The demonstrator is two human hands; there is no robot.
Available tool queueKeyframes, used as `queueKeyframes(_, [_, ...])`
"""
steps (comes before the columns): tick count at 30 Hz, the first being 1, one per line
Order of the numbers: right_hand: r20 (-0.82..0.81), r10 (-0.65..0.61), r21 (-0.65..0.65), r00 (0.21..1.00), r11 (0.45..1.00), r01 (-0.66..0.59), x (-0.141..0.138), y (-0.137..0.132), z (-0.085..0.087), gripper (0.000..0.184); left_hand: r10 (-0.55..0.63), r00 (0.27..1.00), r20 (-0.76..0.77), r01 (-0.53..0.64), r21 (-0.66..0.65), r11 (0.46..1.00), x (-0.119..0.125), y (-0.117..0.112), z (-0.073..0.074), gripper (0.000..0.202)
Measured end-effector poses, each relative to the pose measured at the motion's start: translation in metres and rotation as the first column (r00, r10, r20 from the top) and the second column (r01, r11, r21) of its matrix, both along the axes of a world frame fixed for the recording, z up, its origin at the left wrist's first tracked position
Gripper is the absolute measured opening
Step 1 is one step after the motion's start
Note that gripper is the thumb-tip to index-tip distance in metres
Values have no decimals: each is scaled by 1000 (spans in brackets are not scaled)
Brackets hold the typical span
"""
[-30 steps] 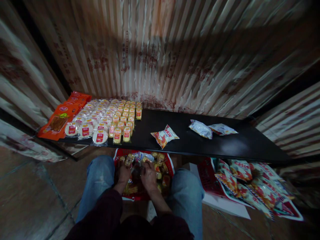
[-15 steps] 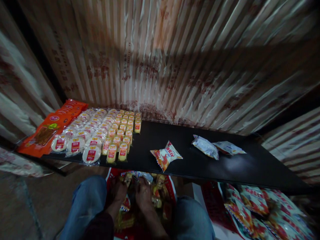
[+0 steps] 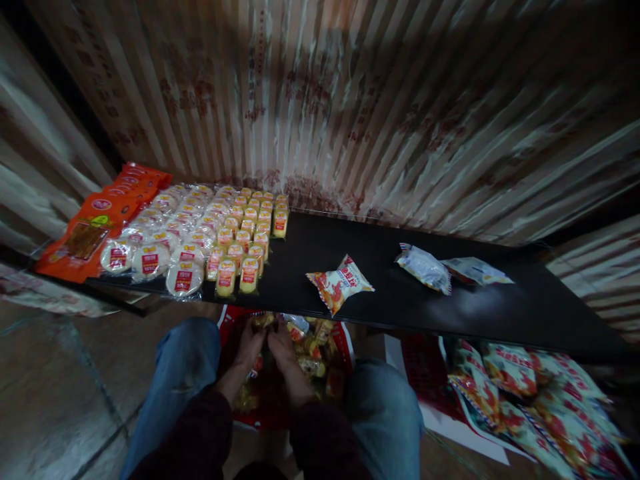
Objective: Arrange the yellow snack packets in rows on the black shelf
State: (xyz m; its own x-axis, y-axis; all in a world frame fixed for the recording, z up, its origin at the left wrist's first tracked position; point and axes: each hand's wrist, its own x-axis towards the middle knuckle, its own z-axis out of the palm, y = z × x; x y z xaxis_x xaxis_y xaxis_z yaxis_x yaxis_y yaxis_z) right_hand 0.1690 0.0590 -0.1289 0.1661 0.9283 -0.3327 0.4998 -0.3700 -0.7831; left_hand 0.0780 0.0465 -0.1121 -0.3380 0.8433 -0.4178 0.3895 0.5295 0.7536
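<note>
Both of my hands are low, over a red box [image 3: 344, 340] of small wrapped snacks between my knees. My left hand [image 3: 250, 347] is closed, its fingertips on a small yellow wrapped snack cake [image 3: 263, 320]. Close beside it, my right hand [image 3: 281, 345] is also closed, with its fingertips at the same cake; shadow hides the exact grip. Loose yellow packs [image 3: 313, 367] lie in the box to the right of my hands. Above them, on the black shelf [image 3: 295, 267], sits a red-and-white snack bag [image 3: 341, 283].
Rows of yellow cakes [image 3: 243, 240], round white packs [image 3: 185, 277] and orange pouches [image 3: 85, 233] fill the shelf's left. Two pale bags [image 3: 425, 268] lie farther right. Below, a carton [image 3: 463, 427] holds several red-and-white bags [image 3: 510, 367]. The shelf edge overhangs the red box.
My hands have come up from deeper in the box and closer together, with a small yellow cake now at their fingertips. The camera view has tilted downward.
</note>
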Motion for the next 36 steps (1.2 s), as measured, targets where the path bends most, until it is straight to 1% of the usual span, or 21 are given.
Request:
queueKeyframes(1, [-42, -31, -2, 999, 1000, 30, 4, -3, 1, 36, 2, 997, 82, -4, 18, 1000, 3, -2, 2, 33])
queueKeyframes(3, [-127, -66, 8, 990, 998, 67, 13, -8, 4, 40, -2, 965, 263, -12, 50, 999, 7, -5, 6, 38])
queueKeyframes(4, [-162, -74, 17, 984, 997, 78, 18, -10, 6, 42, -11, 946, 324, -11, 66, 998, 9, -7, 8, 39])
queueKeyframes(5, [-190, -82, 30, 978, 996, 89, 22, -12, 7, 43, -25, 937, 348, -4, 81, 997, 10, -9, 9, 38])
queueKeyframes(8, [-228, -130, 74, 965, 986, 150, 32, -19, 11, 43, -86, 948, 308, 51, 121, 991, 11, -16, 13, 36])
queueKeyframes(10, [-214, -161, 119, 963, 975, 189, 35, -25, 14, 41, -163, 951, 264, 122, 163, 979, 12, -22, 13, 39])
queueKeyframes(12, [-196, -175, 184, 965, 960, 211, 36, -31, 18, 39, -214, 948, 236, 161, 225, 961, 13, -28, 15, 40])
queueKeyframes(13, [-189, -179, 220, 966, 951, 219, 35, -34, 21, 39, -208, 951, 227, 148, 256, 955, 14, -30, 17, 38])
queueKeyframes(15, [-174, -182, 286, 968, 931, 227, 34, -40, 28, 38, -141, 959, 246, 63, 299, 952, 15, -33, 22, 33])
queueKeyframes(17, [-157, -181, 333, 971, 916, 225, 32, -44, 34, 38, -57, 941, 333, -44, 290, 956, 15, -34, 30, 27])
queueKeyframes(19, [-159, -178, 350, 971, 910, 224, 30, -47, 38, 37, 53, 876, 479, -171, 205, 964, 14, -35, 38, 23])
queueKeyframes(20, [-169, -180, 341, 969, 912, 229, 29, -49, 39, 37, 133, 815, 565, -247, 130, 960, 13, -35, 42, 22])
queueKeyframes(21, [-182, -184, 325, 966, 916, 235, 29, -50, 38, 36, 222, 723, 654, -324, 38, 945, 12, -36, 44, 21])
queueKeyframes(22, [-194, -185, 305, 963, 922, 239, 28, -52, 36, 35, 306, 612, 729, -388, -60, 920, 11, -37, 46, 20])
queueKeyframes(23, [-206, -180, 288, 962, 928, 235, 28, -54, 33, 34, 371, 500, 783, -430, -148, 891, 10, -38, 48, 19])
queueKeyframes(24, [-215, -172, 273, 961, 935, 229, 28, -56, 30, 32, 416, 402, 816, -451, -218, 865, 8, -39, 48, 17])
queueKeyframes(25, [-221, -165, 262, 961, 939, 221, 28, -58, 27, 31, 443, 334, 832, -457, -268, 848, 6, -40, 49, 15])
queueKeyframes(26, [-224, -158, 258, 962, 942, 215, 28, -60, 25, 30, 461, 296, 837, -457, -300, 837, 5, -41, 49, 14])
queueKeyframes(29, [-214, -156, 246, 964, 947, 208, 29, -66, 24, 30, 499, 260, 827, -455, -351, 818, 2, -44, 50, 18])
queueKeyframes(32, [-176, -167, 233, 970, 951, 206, 32, -70, 32, 33, 511, 222, 830, -462, -372, 805, 1, -46, 53, 18])
queueKeyframes(36, [-137, -154, 248, 979, 951, 184, 36, -74, 45, 37, 489, 175, 855, -473, -362, 803, 0, -49, 62, 18])
